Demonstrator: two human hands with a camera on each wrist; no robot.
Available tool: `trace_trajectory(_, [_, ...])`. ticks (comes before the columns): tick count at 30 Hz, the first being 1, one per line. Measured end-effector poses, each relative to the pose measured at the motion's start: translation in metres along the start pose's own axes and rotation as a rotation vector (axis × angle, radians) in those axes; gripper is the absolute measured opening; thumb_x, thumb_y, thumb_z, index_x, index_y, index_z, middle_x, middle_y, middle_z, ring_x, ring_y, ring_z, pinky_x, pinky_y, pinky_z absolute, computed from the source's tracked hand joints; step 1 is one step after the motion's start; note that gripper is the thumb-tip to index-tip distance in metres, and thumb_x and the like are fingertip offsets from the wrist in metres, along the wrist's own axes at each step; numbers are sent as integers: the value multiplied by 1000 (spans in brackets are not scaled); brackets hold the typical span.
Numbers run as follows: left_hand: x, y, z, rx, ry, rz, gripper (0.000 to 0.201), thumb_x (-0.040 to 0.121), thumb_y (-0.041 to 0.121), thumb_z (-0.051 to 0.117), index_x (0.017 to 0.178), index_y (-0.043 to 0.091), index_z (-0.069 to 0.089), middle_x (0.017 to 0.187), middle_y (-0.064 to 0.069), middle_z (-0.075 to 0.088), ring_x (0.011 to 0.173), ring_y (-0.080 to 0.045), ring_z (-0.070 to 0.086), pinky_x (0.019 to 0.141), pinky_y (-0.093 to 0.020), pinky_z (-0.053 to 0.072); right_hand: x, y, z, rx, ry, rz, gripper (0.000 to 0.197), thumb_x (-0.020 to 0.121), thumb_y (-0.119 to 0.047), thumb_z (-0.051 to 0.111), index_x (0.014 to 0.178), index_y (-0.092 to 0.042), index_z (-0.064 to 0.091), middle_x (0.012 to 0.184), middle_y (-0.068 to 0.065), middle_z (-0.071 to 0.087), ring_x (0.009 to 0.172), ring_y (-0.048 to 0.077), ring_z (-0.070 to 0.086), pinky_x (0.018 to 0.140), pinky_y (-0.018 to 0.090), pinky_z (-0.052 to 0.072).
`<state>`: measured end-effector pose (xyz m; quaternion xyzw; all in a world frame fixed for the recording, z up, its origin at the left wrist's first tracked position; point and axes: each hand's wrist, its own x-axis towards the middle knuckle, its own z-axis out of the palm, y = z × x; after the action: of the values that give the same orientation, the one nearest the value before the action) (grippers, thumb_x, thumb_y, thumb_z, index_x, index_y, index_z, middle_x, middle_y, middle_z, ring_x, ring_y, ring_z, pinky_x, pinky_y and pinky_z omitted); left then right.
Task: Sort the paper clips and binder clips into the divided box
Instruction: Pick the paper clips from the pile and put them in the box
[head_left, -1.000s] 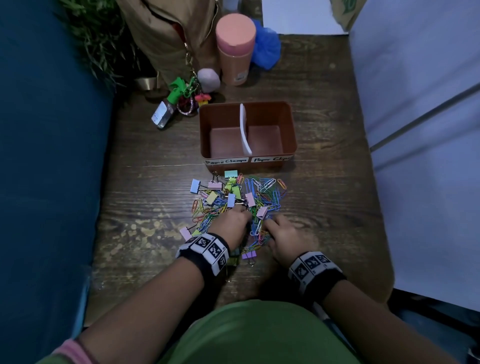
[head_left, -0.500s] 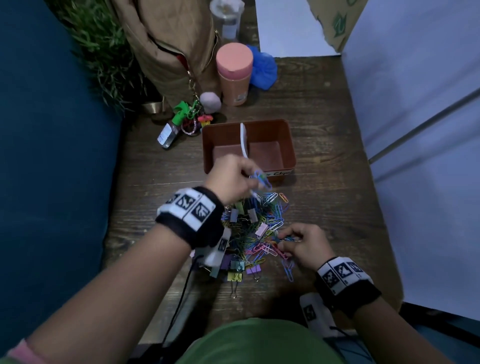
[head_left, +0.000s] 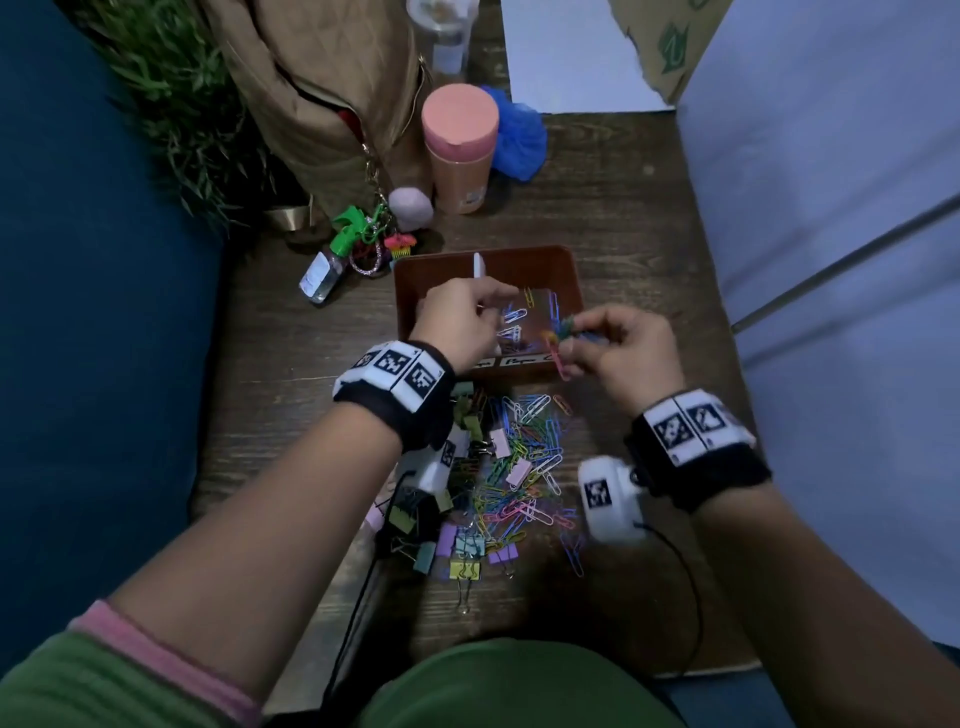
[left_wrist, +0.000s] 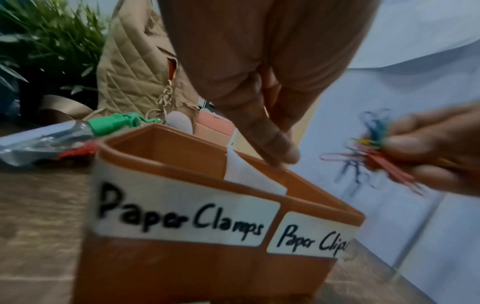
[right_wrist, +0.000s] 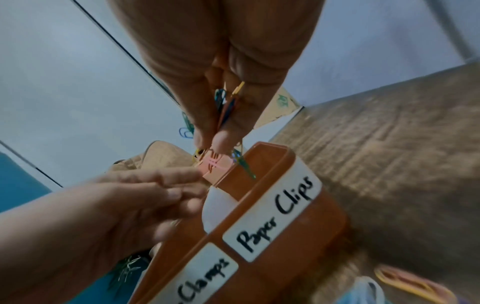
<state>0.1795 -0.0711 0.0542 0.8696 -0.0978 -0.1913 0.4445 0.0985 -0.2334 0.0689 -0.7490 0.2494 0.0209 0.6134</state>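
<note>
Both hands are up at the divided box (head_left: 566, 270), which sits just above the middle of the head view. My right hand (head_left: 621, 353) pinches a small bunch of coloured paper clips (head_left: 558, 338) between thumb and fingertips, at the right-hand compartment's near rim; the right wrist view shows that bunch hanging just over the label reading "Paper Clips" (right_wrist: 272, 216). My left hand (head_left: 457, 325) hovers over the white divider (head_left: 479, 267), fingers loosely extended and close together, and I see nothing held in it.

As for progress, I judge this to be an early stage. A few paper clips (head_left: 514, 322) already lie on the floor of the right compartment. The left compartment, labelled "Paper Clamps" (left_wrist: 182, 216), is mostly hidden behind my left hand in the head view, so I cannot tell whether anything is in it.

Nearly everything is left to do. The mixed pile (head_left: 514, 478) lies on the wooden table (head_left: 270, 415) below the box, in the centre of the frame: loose clips to the right of it, and pastel binder clips (head_left: 462, 551) mostly along its left and lower edges, partly under my left wrist.
</note>
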Motion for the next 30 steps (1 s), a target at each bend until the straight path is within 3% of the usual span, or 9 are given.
trace_trajectory(2, [-16, -8, -3, -60, 49, 8, 31, 87, 3, 49, 99, 23, 71, 85, 1, 71, 65, -7, 64, 67, -21, 53, 21, -6, 8, -68, 19, -49, 33, 73, 8, 71, 66, -24, 64, 73, 3, 66, 53, 7, 63, 56, 29, 58])
trace_trajectory(5, [-43, -26, -1, 38, 75, 16, 22, 86, 9, 56, 91, 24, 71, 84, 6, 69, 78, -9, 62, 74, -16, 45, 41, -10, 21, -197, 22, -108, 27, 72, -6, 74, 75, -33, 68, 84, 0, 70, 74, 17, 68, 71, 42, 59])
trace_trajectory(9, [-65, -54, 18, 269, -107, 86, 19, 83, 14, 60, 94, 25, 69, 99, 2, 70, 92, -19, 64, 82, -33, 53, 31, -2, 23, -420, 21, -202, 34, 76, -19, 72, 106, -34, 65, 94, 1, 71, 85, 17, 65, 84, 35, 55])
trace_trajectory(14, [-70, -65, 47, 616, -309, 205, 28, 87, 28, 55, 115, 27, 59, 117, -2, 58, 110, -26, 54, 83, -39, 51, -15, 38, 3, -475, 64, -233, 23, 77, -8, 70, 94, -24, 70, 83, 1, 71, 71, 14, 62, 71, 18, 47])
trace_trajectory(17, [-66, -66, 56, 755, -336, 231, 34, 86, 30, 53, 119, 27, 55, 119, -5, 57, 114, -27, 50, 93, -40, 42, -31, 75, -3, -496, -52, -83, 22, 77, -4, 69, 88, -23, 71, 82, 1, 71, 73, 17, 64, 75, 28, 53])
trace_trajectory(19, [-64, -65, 59, 796, -340, 240, 35, 84, 30, 53, 118, 26, 54, 118, -4, 58, 114, -27, 49, 94, -41, 39, -35, 94, -3, -593, -132, -81, 29, 75, -3, 69, 96, -22, 69, 96, 1, 68, 88, 19, 64, 87, 34, 52])
trace_trajectory(22, [-65, -63, 58, 742, -306, 239, 37, 77, 36, 58, 112, 26, 54, 114, -3, 58, 110, -26, 51, 94, -40, 38, -34, 104, 5, -789, -250, -197, 56, 71, 3, 65, 120, -25, 58, 129, 4, 53, 119, 26, 48, 103, 34, 39])
trace_trajectory(26, [-69, -67, 49, 483, -236, 217, 26, 78, 22, 59, 104, 21, 58, 107, -4, 63, 102, -27, 55, 90, -37, 44, -25, 98, 23, -1053, -479, -281, 91, 65, 9, 60, 137, -37, 32, 154, 4, 21, 134, 32, 24, 100, 46, 42])
trace_trajectory(30, [-77, -74, 33, 171, -111, 126, 20, 83, 15, 64, 102, 21, 67, 102, -1, 66, 93, -17, 61, 85, -25, 46, -14, 96, 33, -1200, -566, -327, 77, 73, 1, 62, 136, -35, 36, 147, 6, 33, 128, 32, 32, 98, 48, 44])
